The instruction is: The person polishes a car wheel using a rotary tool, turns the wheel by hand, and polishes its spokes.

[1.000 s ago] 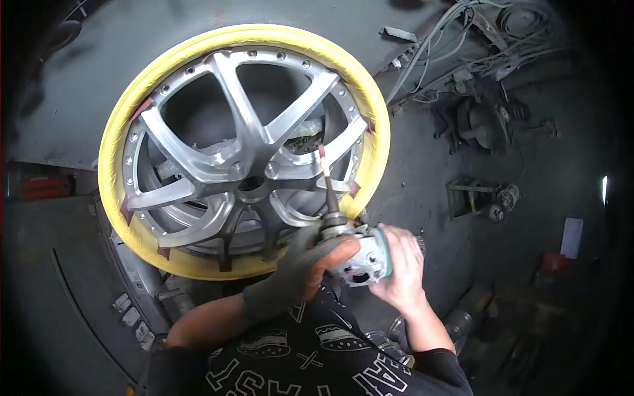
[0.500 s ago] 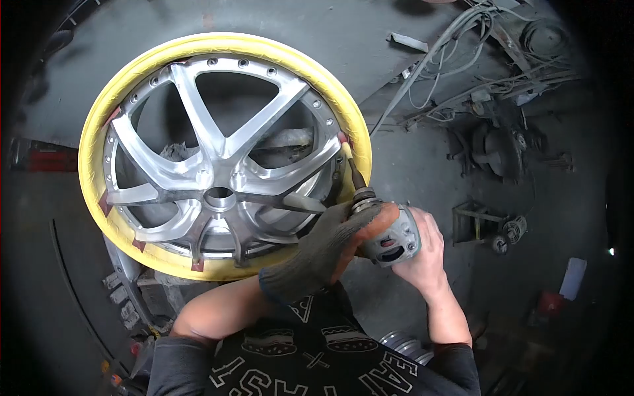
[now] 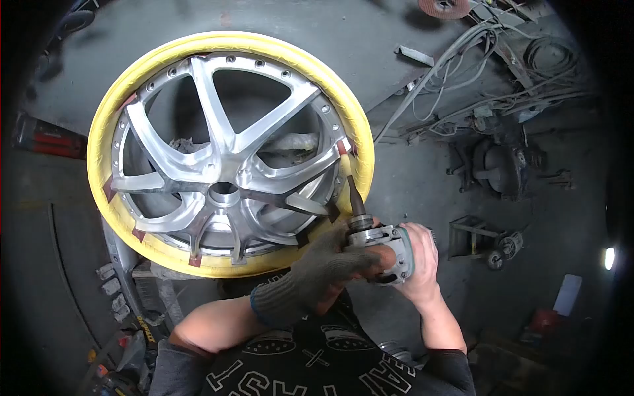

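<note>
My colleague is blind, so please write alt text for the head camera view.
A gloved left hand and a bare right hand hold a power tool, its reddish tip by a spoke of a silver wheel with yellow rim covering.

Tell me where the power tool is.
In the head view, the power tool is right of centre, held between the gloved left hand and the bare right hand, beside the lower-right edge of the yellow-edged wheel.

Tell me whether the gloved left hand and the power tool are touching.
Touching. The head view shows the gloved left hand wrapped around the power tool, its orange side lying across the tool's body.
</note>
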Demonstrator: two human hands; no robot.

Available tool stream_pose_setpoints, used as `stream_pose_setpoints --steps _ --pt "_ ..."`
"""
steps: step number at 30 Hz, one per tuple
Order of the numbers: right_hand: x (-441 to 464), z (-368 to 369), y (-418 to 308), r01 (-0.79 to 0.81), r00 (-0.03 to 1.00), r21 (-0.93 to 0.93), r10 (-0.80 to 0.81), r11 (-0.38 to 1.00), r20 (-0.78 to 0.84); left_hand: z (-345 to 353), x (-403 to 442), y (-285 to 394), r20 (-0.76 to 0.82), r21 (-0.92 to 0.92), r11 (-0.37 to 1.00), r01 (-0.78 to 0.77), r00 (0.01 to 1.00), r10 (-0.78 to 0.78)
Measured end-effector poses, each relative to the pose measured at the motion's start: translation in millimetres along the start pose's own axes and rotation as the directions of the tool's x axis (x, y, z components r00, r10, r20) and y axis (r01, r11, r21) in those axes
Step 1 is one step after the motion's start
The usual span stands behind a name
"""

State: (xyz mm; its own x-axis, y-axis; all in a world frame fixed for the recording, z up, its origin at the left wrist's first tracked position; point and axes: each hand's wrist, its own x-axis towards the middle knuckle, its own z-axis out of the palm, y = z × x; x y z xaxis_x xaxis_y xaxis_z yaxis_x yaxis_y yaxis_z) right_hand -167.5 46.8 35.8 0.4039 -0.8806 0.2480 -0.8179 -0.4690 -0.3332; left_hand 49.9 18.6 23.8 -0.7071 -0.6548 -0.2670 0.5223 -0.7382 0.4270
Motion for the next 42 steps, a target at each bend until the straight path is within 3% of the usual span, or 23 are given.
stream_pose_setpoints --steps 2,4,5,7,8,11,14,17,20,23,26,27,28,29,32,33,35,36,38,41,42 --pt "4 -4 -4 -0.007 1.0 -0.015 0.008 1.0 0.009 -3 3 -1 -0.003 -0.003 1.0 -0.017 1.0 0.017" --pt "7 -7 -4 -0.013 1.0 -0.031 0.014 0.999 0.022 -10 10 0 0.038 0.193 0.979 -0.064 0.998 0.057" --pt "8 -7 -3 -0.024 0.999 -0.031 0.026 0.999 0.034 -10 12 2 0.04 0.185 0.98 -0.067 0.997 0.061" --pt "8 -7 3 -0.035 0.998 -0.033 0.036 0.999 0.049 0 15 11 -0.041 0.143 0.985 0.097 0.995 -0.092" --pt "9 -7 7 -0.052 0.997 -0.04 0.054 0.998 0.052 -1 20 8 -0.04 0.14 0.986 0.096 0.995 -0.091" --pt "15 -7 13 -0.085 0.995 -0.062 0.088 0.994 0.051 -17 40 -9 -0.016 0.294 0.953 -0.078 0.996 0.086" --pt "21 -8 19 -0.13 0.986 -0.059 0.136 0.99 0.094 -39 60 -30 0.061 0.247 0.969 0.013 0.998 -0.029" --pt "27 -12 19 -0.116 0.987 -0.014 0.117 0.993 0.107 -41 64 -37 0.122 0.323 0.935 -0.146 0.986 0.112" --pt "28 -15 19 -0.102 0.986 0.002 0.101 0.995 0.134 -32 57 -24 0.001 0.332 0.943 0.0 1.0 0.0" --pt "22 -12 18 -0.096 0.989 0.04 0.091 0.995 0.12 -33 45 -28 0.096 0.507 0.851 -0.14 0.99 0.106" --pt "19 -9 12 -0.073 0.988 0.055 0.065 0.996 0.141 -30 32 -28 0.141 0.614 0.706 -0.352 0.929 0.341" --pt "18 -8 9 -0.066 0.986 0.059 0.056 0.996 0.154 -29 26 -24 -0.013 0.457 0.882 -0.115 0.991 0.136" --pt "15 -5 7 -0.068 0.986 0.054 0.059 0.996 0.157 -29 21 -19 -0.118 0.247 0.96 0.133 0.987 -0.106" --pt "14 -4 4 -0.07 0.986 0.055 0.061 0.996 0.157 -26 15 -14 -0.119 0.246 0.96 0.135 0.987 -0.108" --pt "10 -2 -6 -0.091 0.973 0.059 0.076 0.994 0.217 -28 -4 -11 -0.1 0.516 0.854 0.072 0.995 -0.023" --pt "9 -1 -9 -0.091 0.973 0.061 0.076 0.994 0.218 -33 -9 -17 -0.029 0.626 0.776 -0.073 0.993 0.117" --pt "7 3 -15 -0.104 0.965 0.057 0.086 0.993 0.247 -36 -15 -25 0.058 0.714 0.668 -0.212 0.968 0.244" --pt "7 5 -17 -0.097 0.962 0.053 0.08 0.994 0.261 -32 -17 -24 -0.037 0.545 0.822 -0.167 0.974 0.223" --pt "4 10 -22 -0.091 0.964 0.057 0.074 0.994 0.254 -32 -22 -25 -0.129 0.342 0.931 -0.127 0.975 0.181" --pt "2 16 -30 -0.095 0.964 0.042 0.082 0.995 0.254 -43 -31 -34 -0.154 0.26 0.963 -0.067 0.982 0.11" --pt "2 18 -32 -0.089 0.966 0.048 0.075 0.995 0.249 -47 -34 -38 -0.114 0.361 0.921 -0.145 0.974 0.198"
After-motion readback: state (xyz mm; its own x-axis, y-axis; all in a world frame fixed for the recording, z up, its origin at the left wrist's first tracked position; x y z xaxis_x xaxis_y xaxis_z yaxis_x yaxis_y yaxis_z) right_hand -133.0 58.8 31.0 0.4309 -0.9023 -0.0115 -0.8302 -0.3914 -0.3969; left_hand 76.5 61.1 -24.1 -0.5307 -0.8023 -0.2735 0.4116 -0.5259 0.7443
